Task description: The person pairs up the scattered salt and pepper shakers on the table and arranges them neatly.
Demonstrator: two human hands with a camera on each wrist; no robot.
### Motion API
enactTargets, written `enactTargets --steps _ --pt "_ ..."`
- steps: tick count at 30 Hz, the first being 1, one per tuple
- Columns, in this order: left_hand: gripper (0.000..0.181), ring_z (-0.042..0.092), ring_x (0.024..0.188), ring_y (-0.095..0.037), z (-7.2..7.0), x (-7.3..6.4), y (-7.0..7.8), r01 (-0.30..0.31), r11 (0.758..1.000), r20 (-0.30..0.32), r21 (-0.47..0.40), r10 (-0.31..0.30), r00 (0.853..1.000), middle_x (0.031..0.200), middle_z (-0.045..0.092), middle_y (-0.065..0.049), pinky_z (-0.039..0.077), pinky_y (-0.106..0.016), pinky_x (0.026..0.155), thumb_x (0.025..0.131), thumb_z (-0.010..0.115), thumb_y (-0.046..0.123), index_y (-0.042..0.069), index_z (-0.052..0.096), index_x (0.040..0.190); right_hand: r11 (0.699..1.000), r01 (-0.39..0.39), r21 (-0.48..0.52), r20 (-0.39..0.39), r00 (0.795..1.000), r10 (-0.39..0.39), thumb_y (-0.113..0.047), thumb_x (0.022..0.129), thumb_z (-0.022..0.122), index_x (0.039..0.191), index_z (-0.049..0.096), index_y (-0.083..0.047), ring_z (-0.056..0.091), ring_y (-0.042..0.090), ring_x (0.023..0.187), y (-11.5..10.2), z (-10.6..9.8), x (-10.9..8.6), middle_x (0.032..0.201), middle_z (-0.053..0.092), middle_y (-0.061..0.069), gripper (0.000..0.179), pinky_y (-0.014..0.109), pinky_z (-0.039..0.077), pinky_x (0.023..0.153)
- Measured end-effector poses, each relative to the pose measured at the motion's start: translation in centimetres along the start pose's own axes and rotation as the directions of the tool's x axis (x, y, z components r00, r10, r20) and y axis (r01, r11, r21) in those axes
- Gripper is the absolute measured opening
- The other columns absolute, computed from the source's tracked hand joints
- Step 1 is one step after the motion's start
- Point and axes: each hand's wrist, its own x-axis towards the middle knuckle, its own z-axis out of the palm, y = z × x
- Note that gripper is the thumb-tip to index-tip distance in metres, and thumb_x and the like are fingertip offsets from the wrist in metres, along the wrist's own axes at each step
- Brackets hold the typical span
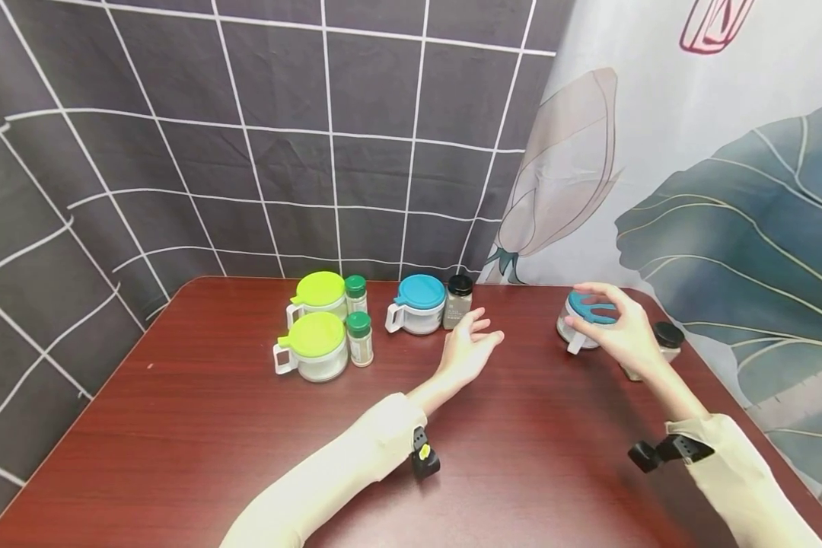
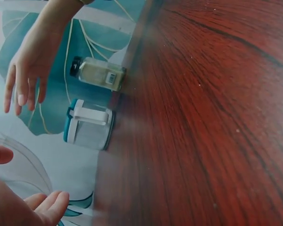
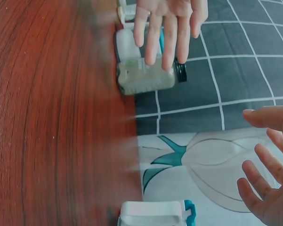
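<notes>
My right hand [image 1: 623, 331] hovers over a clear seasoning jar with a blue lid [image 1: 578, 323] and a white handle; its fingers are loosely bent and hold nothing. In the right wrist view a gap shows between those fingers [image 3: 256, 186] and the jar. Beside it on the right stands a black-capped spice bottle [image 2: 96, 73], partly hidden by the wrist in the head view. My left hand [image 1: 467, 348] is held out with fingers spread, in front of another black-capped spice bottle [image 1: 459, 303]. A second blue-lidded jar [image 1: 418, 306] stands left of that bottle.
Two green-lidded jars [image 1: 318, 346] stand at the left, one behind the other, each with a green-capped shaker [image 1: 361, 341] at its right. A grid-patterned cloth [image 1: 281, 167] and a flower-printed curtain [image 1: 568, 175] hang behind the brown table [image 1: 199, 426].
</notes>
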Motion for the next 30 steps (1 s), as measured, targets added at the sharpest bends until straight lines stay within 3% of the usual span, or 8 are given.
enactTargets --steps 7,22,30 --pt "0.051 0.067 0.108 -0.022 0.8 0.5 0.4 -0.01 1.0 0.017 0.009 0.009 1.0 0.128 0.064 -0.013 0.054 -0.03 0.089 0.088 0.066 0.021 0.009 0.052 0.135 0.998 0.069 0.0 -0.035 0.997 -0.069 -0.004 0.076 0.079 0.122 0.061 -0.006 0.055 -0.01 0.096 0.5 -0.8 0.0 0.108 0.058 -0.026 0.05 0.003 0.041 0.084" --pt "0.048 0.069 0.105 -0.02 2.6 2.1 1.6 -0.027 0.999 0.013 0.037 0.026 1.0 0.124 0.066 -0.009 0.054 -0.025 0.086 0.087 0.067 0.021 0.01 0.056 0.132 0.999 -0.002 -0.04 -0.08 0.997 -0.002 -0.006 0.074 0.08 0.122 0.062 -0.009 0.053 -0.011 0.096 2.0 -2.1 -0.2 0.1 0.055 -0.035 0.052 0.003 0.035 0.08" --pt "0.048 0.069 0.105 -0.02 3.2 2.4 1.8 -0.019 0.999 0.017 0.035 0.018 1.0 0.125 0.066 -0.01 0.053 -0.024 0.086 0.087 0.067 0.021 0.011 0.056 0.133 0.998 -0.007 -0.06 -0.095 0.996 0.001 -0.005 0.073 0.081 0.123 0.061 -0.008 0.049 -0.014 0.098 2.4 -2.9 -0.3 0.101 0.054 -0.035 0.053 0.01 0.03 0.084"
